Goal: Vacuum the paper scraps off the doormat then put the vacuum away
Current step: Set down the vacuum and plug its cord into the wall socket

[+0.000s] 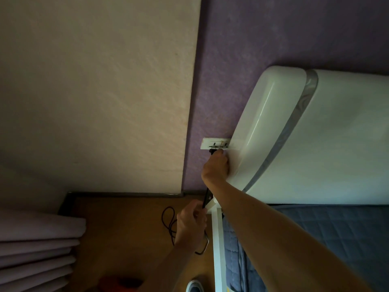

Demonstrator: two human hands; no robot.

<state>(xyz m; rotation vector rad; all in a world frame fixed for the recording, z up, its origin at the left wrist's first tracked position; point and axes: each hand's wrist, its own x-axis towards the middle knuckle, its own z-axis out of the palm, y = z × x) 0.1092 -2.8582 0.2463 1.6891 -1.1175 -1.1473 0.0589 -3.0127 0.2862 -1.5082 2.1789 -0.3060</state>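
At the socket (216, 143) beside the headboard (315, 133), the right grip (215, 165) pinches the plug (212, 152); below the socket, the left grip (190, 224) clasps the cord (205, 199). Risk: a taut cord jerking the plug askew, or floor loops further below snagging a foot. Neither vacuum nor doormat is in view.

plug (211, 151): black, at wall socket (210, 143) | cord (205, 198): black, looped on floor (126, 228)
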